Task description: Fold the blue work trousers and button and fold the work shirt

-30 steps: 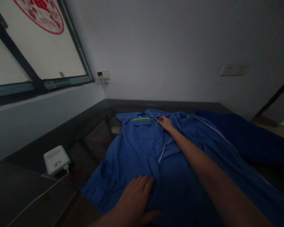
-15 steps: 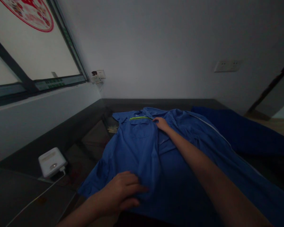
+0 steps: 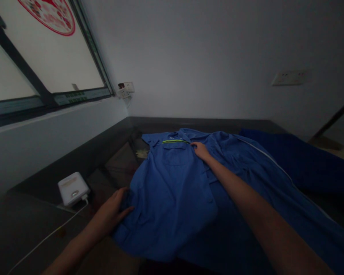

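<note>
A blue work jacket (image 3: pixel 172 194) lies spread on the dark table, with a lime stripe above its chest pocket. My right hand (image 3: pixel 200 150) reaches to the upper front and pinches the jacket's edge beside that stripe. At the jacket's left side, my left hand (image 3: pixel 117 210) has its thumb and fingers around bunched cloth; some fingertips are hidden by the cloth. The lower front panel fans out between my arms, and its bottom edge is slightly blurred.
A white box-like device (image 3: pixel 73 189) with a plugged-in white cable (image 3: pixel 50 235) sits on the dark table (image 3: pixel 103 133) at left. Darker blue cloth (image 3: pixel 298 160) lies at right. Wall and window border the table. Small pale items (image 3: pixel 141 153) lie beyond the jacket's left edge.
My left hand has moved left from the lower front to the jacket's side. The front panel has spread wider toward the right. My right hand stays at the stripe. The view has shifted slightly.
</note>
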`<state>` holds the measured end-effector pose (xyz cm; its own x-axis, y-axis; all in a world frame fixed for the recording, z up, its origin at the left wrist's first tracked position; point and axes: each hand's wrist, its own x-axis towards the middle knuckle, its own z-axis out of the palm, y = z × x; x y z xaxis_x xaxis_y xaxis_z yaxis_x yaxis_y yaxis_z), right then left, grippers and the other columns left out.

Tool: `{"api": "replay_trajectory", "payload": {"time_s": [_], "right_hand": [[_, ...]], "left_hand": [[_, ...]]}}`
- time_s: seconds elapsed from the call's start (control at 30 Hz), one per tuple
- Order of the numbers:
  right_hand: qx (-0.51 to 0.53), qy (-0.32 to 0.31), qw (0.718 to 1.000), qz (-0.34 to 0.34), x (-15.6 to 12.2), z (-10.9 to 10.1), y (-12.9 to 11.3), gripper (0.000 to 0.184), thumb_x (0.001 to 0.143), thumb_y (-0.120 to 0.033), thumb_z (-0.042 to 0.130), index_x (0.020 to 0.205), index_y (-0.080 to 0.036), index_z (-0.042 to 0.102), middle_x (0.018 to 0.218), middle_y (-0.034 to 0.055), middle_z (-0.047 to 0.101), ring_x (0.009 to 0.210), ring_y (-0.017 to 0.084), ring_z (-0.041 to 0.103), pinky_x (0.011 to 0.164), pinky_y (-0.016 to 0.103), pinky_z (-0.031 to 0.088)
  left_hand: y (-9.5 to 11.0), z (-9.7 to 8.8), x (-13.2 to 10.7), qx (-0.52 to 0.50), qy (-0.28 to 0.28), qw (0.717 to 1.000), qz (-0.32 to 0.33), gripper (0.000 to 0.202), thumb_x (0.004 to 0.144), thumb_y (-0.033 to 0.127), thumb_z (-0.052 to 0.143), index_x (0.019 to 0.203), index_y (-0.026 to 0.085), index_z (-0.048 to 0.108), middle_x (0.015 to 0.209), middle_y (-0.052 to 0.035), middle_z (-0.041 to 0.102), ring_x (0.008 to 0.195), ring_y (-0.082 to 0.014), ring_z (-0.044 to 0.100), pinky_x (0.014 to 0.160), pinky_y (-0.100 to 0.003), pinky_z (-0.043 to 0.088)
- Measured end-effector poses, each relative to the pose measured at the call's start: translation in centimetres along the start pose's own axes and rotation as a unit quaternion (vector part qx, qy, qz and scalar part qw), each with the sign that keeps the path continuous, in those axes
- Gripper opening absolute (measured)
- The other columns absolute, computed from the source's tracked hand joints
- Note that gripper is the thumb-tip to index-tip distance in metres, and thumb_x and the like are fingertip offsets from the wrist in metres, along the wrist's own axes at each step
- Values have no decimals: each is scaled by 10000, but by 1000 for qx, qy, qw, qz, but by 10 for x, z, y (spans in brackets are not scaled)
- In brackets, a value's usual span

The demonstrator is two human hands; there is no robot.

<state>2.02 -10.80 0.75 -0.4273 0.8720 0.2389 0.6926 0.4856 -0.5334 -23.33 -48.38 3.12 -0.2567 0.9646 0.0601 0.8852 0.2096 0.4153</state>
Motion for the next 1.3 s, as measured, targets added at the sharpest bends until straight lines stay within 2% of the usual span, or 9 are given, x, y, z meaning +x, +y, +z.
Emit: {"api": "replay_trajectory", "payload": {"time_s": [0.17, 0.3, 0.43, 0.57, 0.67, 0.87, 1.0, 1.13, 1.3], "right_hand": [[-29, 25, 999, 22, -9, 7, -4, 490, 841, -2, 412, 1295, -135, 543, 1288, 114, 573, 1183, 221, 527, 997, 300, 394], [-43, 32, 998, 20, -14, 8, -5, 471, 877, -31, 379, 1302, -161, 535, 1269, 110, 570, 1166, 226, 531, 986, 303, 400], [-52, 36, 998, 20, -16, 9, -7, 450, 870, -44, 407, 1273, -180, 556, 1262, 95, 565, 1141, 221, 539, 973, 295, 408], [-62, 44, 997, 14, -19, 10, -8, 438, 860, -56, 428, 1264, -164, 556, 1249, 105, 559, 1114, 227, 549, 951, 299, 422], [-65, 48, 997, 2, -22, 10, -7, 429, 860, -66, 431, 1260, -153, 559, 1235, 119, 557, 1098, 238, 553, 932, 307, 432], [-59, 53, 997, -24, -25, 9, -5, 414, 841, -44, 440, 1212, -143, 597, 1181, 127, 571, 1076, 235, 561, 924, 306, 435], [-58, 57, 995, -50, -26, 5, -5, 372, 833, -40, 448, 1138, -138, 636, 1110, 120, 591, 1050, 226, 567, 926, 315, 440], [-64, 62, 992, -85, -35, -11, -15, 295, 851, -122, 511, 1111, -147, 648, 1149, 131, 566, 1106, 261, 523, 969, 386, 420], [-41, -8, 967, -250, -101, -52, -42, 266, 889, -184, 515, 1130, -191, 630, 1161, 109, 577, 1113, 261, 516, 996, 440, 408]], "left_hand": [[4, -19, -3, -249, -34, 961, -113, 618, 798, 568, 522, 1290, 218, 393, 1050, -72, 690, 986, -279, 663, 851, -386, 539], [-19, -36, -15, -346, -31, 924, -163, 646, 814, 640, 475, 1321, 243, 418, 1249, -63, 620, 1121, -265, 604, 915, -363, 519], [-35, -31, -29, -214, -13, 966, -143, 635, 745, 676, 518, 1174, 208, 539, 1222, -91, 636, 1177, -303, 562, 990, -392, 464], [-14, -15, -36, -127, -20, 982, -135, 694, 698, 583, 624, 1249, 198, 453, 1110, -115, 685, 1074, -340, 626, 910, -435, 504], [2, -10, -36, -164, -27, 981, -103, 714, 660, 472, 684, 1267, 198, 427, 1168, -115, 660, 1094, -316, 618, 949, -423, 486], [-13, -33, -36, -262, -55, 955, -126, 641, 761, 504, 606, 1304, 229, 403, 1269, -91, 600, 1104, -278, 613, 899, -411, 530], [-32, -42, -40, -156, -34, 984, -82, 513, 819, 474, 510, 1263, 217, 483, 1262, -80, 607, 1146, -267, 583, 969, -386, 478], [-34, -42, -50, -4, -12, 994, -111, 525, 891, 493, 387, 1323, 202, 447, 1104, -95, 672, 959, -263, 667, 845, -385, 532], [-27, -23, -74, 97, -2, 991, 90, 702, 690, 428, 699, 1329, 274, 452, 1312, -108, 516, 1185, -307, 520, 958, -415, 467]]}}
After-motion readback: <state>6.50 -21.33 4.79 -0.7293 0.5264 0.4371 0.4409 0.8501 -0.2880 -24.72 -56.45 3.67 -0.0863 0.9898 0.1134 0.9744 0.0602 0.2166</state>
